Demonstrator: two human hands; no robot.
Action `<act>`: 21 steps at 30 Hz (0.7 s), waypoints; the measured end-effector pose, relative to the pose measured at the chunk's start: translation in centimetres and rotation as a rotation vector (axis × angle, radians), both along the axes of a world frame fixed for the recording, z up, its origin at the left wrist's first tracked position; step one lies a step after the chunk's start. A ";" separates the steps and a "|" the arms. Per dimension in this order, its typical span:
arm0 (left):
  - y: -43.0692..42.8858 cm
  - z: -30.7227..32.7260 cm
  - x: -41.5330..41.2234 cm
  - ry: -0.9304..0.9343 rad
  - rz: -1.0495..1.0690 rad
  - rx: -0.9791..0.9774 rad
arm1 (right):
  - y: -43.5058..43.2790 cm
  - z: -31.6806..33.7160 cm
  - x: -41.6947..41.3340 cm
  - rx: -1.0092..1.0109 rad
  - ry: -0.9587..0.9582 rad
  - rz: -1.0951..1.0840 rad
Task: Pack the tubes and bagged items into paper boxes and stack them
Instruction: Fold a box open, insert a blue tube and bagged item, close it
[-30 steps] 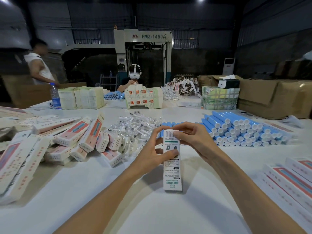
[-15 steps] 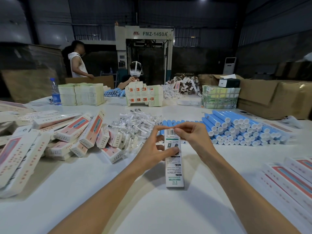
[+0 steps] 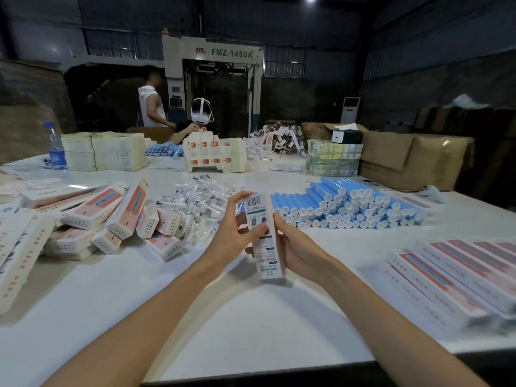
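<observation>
A long white paper box (image 3: 264, 247) with a barcode at its top stands tilted above the white table (image 3: 251, 325), held between both hands. My left hand (image 3: 237, 233) grips its left side, fingers at the top and thumb across the printed face. My right hand (image 3: 296, 250) holds its right edge lower down. Blue tubes with white caps (image 3: 343, 205) lie stacked behind to the right. Clear bagged items (image 3: 201, 196) are heaped behind the box. Packed boxes (image 3: 111, 219) lie piled on the left.
Flat pink-and-white boxes (image 3: 460, 277) lie in a row at the right. Stacks of flat cartons (image 3: 103, 150) and a water bottle (image 3: 55, 146) stand at the far left. Two people (image 3: 201, 118) are at the far side, brown cartons (image 3: 413, 160) at the back right.
The box has been lifted off the table and tilted. My right hand slid from its top end down to its right edge. The standing person in the background walked right.
</observation>
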State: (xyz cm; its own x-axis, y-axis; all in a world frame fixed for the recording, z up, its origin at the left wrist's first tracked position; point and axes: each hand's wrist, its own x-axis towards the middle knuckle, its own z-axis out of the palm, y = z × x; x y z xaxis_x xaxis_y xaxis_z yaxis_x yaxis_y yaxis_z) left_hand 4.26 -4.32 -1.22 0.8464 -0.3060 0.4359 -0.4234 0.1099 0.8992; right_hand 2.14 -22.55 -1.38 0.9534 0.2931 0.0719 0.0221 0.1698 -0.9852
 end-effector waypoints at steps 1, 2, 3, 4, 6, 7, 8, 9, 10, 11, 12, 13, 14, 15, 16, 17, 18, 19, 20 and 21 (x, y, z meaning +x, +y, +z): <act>-0.4 0.1 -0.2 0.001 0.004 0.005 | -0.3 0.1 -0.6 -0.020 -0.010 -0.012; -0.7 0.2 -0.5 -0.004 0.003 0.015 | -0.7 0.3 -1.3 -0.047 -0.024 -0.043; -1.1 0.4 -0.7 -0.023 0.000 0.041 | -1.2 0.5 -2.0 -0.080 -0.046 -0.085; -1.5 0.6 -0.9 -0.053 0.003 0.086 | -1.9 0.6 -2.6 -0.112 -0.068 -0.121; -2.2 1.0 -1.5 -0.115 0.032 0.201 | -3.4 1.2 -4.2 -0.224 -0.119 -0.240; -2.7 1.0 -1.8 -0.144 0.048 0.251 | -4.4 1.7 -5.0 -0.320 -0.157 -0.345; -3.2 0.8 -2.1 -0.178 0.057 0.296 | -5.7 2.3 -5.7 -0.432 -0.213 -0.466; -3.7 0.5 -2.5 -0.215 0.055 0.340 | -7.2 3.1 -6.4 -0.560 -0.281 -0.581; -4.3 0.2 -3.0 -0.250 0.041 0.379 | -8.9 3.8 -7.1 -0.691 -0.345 -0.681; -4.9 -0.1 -3.4 -0.283 0.020 0.415 | -10.6 4.5 -7.9 -0.826 -0.388 -0.762; -5.5 -0.5 -3.8 -0.313 0.000 0.452 | -12.5 5.0 -8.7 -0.971 -0.406 -0.825; -6.0 -0.8 -4.2 -0.343 -0.016 0.484 | -14.3 5.3 -9.6 -1.132 -0.407 -0.882; -6.4 -1.0 -4.5 -0.371 -0.027 0.506 | -16.0 5.2 -10.4 -1.294 -0.386 -0.933; -6.7 -1.3 -4.8 -0.391 -0.035 0.515 | -17.3 5.0 -11.3 -1.435 -0.340 -0.975; -6.9 -1.5 -5.0 -0.402 -0.041 0.512 | -18.3 4.7 -12.0 -1.538 -0.299 -1.005; -7.1 -1.8 -5.1 -0.408 -0.045 0.509 | -18.9 4.3 -12.7 -1.616 -0.270 -1.020; -7.2 -2.0 -5.1 -0.407 -0.048 0.508 | -19.2 3.8 -13.3 -1.701 -0.258 -1.028; -7.2 -2.2 -5.1 -0.404 -0.048 0.511 | -19.3 3.3 -13.7 -1.815 -0.264 -1.031; -7.2 -2.4 -5.0 -0.398 -0.046 0.518 | -19.2 2.8 -13.9 -1.947 -0.279 -1.035; -7.1 -2.6 -5.0 -0.392 -0.044 0.525 | -19.0 2.4 -14.1 -2.058 -0.288 -1.044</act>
State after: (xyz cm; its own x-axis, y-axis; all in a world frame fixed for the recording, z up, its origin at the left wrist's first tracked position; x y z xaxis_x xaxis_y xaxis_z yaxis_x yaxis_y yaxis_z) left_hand -0.72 -11.40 -3.81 0.6369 -0.5931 0.4925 -0.7357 -0.2767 0.6182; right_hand -11.96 -41.50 1.03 0.7966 -0.2761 0.5377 -0.4699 -0.8424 0.2636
